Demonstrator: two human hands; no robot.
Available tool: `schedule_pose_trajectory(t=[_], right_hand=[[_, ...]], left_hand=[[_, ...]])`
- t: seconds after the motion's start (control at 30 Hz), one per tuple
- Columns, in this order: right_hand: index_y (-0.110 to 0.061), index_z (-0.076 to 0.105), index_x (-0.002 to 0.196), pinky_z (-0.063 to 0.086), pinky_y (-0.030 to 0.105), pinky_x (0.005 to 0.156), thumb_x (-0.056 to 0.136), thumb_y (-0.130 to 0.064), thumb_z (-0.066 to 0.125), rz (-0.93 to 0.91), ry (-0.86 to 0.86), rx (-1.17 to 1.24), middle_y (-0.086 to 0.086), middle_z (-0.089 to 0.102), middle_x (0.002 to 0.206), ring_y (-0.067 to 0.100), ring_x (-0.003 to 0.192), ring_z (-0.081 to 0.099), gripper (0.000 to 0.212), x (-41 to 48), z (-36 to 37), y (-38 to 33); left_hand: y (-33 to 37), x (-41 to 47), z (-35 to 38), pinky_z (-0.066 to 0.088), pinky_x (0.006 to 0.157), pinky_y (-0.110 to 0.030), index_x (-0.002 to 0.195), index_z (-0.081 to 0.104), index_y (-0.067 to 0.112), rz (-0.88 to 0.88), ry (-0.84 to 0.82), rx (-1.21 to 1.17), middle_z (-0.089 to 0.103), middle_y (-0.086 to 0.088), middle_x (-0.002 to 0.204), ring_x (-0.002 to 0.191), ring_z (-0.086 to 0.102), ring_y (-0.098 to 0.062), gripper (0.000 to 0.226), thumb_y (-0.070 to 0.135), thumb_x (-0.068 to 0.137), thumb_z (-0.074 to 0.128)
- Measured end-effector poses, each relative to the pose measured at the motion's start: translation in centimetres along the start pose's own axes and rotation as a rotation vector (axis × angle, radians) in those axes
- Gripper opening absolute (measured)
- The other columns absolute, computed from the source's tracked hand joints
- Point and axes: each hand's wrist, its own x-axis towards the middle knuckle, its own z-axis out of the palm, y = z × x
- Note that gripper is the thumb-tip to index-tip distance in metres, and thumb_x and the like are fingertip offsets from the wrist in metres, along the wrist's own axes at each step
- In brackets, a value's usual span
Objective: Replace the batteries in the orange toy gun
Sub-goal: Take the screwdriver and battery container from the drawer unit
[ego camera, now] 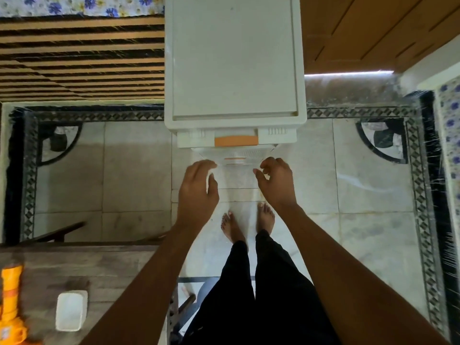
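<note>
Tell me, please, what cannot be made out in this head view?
Head view:
Orange toy gun: cut off by the left edge.
Contents of the drawer: blurred behind its translucent front.
White object on the table: too blurred to identify.
Right hand: grip on the drawer unclear, blurred.

white plastic drawer unit (234, 61) on marble floor (361, 185).

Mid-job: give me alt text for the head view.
The left hand and right hand reach to the front of a clear drawer in a white cabinet; whether either touches it is unclear. The orange toy gun lies untouched on a wooden table at lower left.
</note>
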Motion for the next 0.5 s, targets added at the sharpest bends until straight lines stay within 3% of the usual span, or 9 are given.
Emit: schedule_pose_trajectory(t=[0.07, 0.2, 0.3, 0.37, 0.5], right_hand=[[-0.012, 0.067, 0.114, 0.049, 0.028, 0.082, 0.094, -0.036, 0.076, 0.231, -0.13, 0.177, 0.005, 0.071, 0.099, 0.019, 0.092, 0.067, 0.033, 1.6, 1.1, 0.7], [-0.011, 0.066, 0.109, 0.06, 0.036, 0.076, 0.088, -0.049, 0.08, 0.692, -0.162, 0.75, 0.008, 0.074, 0.096, 0.022, 0.081, 0.074, 0.046, 5.8, 3.5, 1.3], [-0.009, 0.064, 0.093, 0.061, 0.034, 0.07, 0.094, -0.031, 0.076, 0.841, -0.066, 0.953, 0.017, 0.073, 0.095, 0.029, 0.079, 0.075, 0.025, 9.0, 5.3, 1.4], [-0.01, 0.06, 0.091, 0.064, 0.037, 0.07, 0.098, -0.019, 0.068, 0.915, 0.021, 1.066, 0.024, 0.072, 0.098, 0.033, 0.079, 0.073, 0.014, 10.9, 6.2, 1.4], [-0.002, 0.067, 0.1, 0.066, 0.052, 0.077, 0.097, -0.007, 0.06, 0.962, 0.105, 1.235, 0.021, 0.073, 0.091, 0.038, 0.077, 0.074, 0.009, 12.5, 7.4, 1.2]], left_hand=[[-0.9, -0.3, 2.0, 0.053, 0.104, -0.039, 0.123, 0.068, 0.005, -0.03, -0.107, -0.004, 0.068, -0.009, 0.126, 0.119, 0.063, -0.025, 0.028, 0.001, 0.097, 0.059], [-3.7, 2.1, 5.5, 0.045, 0.11, -0.035, 0.137, 0.059, 0.005, -0.093, -0.238, 0.066, 0.062, -0.012, 0.139, 0.13, 0.057, -0.028, 0.04, 0.006, 0.098, 0.061], [-5.4, 5.7, 8.0, 0.044, 0.112, -0.043, 0.144, 0.052, 0.001, -0.098, -0.256, 0.182, 0.057, -0.02, 0.144, 0.136, 0.052, -0.036, 0.047, 0.013, 0.099, 0.062], [-6.5, 7.3, 9.8, 0.045, 0.11, -0.049, 0.136, 0.057, -0.008, -0.147, -0.304, 0.238, 0.061, -0.03, 0.135, 0.13, 0.054, -0.046, 0.043, 0.017, 0.102, 0.06], [-8.1, 13.1, 10.8, 0.047, 0.108, -0.043, 0.12, 0.068, 0.0, -0.276, -0.348, 0.236, 0.069, -0.024, 0.126, 0.125, 0.059, -0.043, 0.034, 0.027, 0.106, 0.052]])
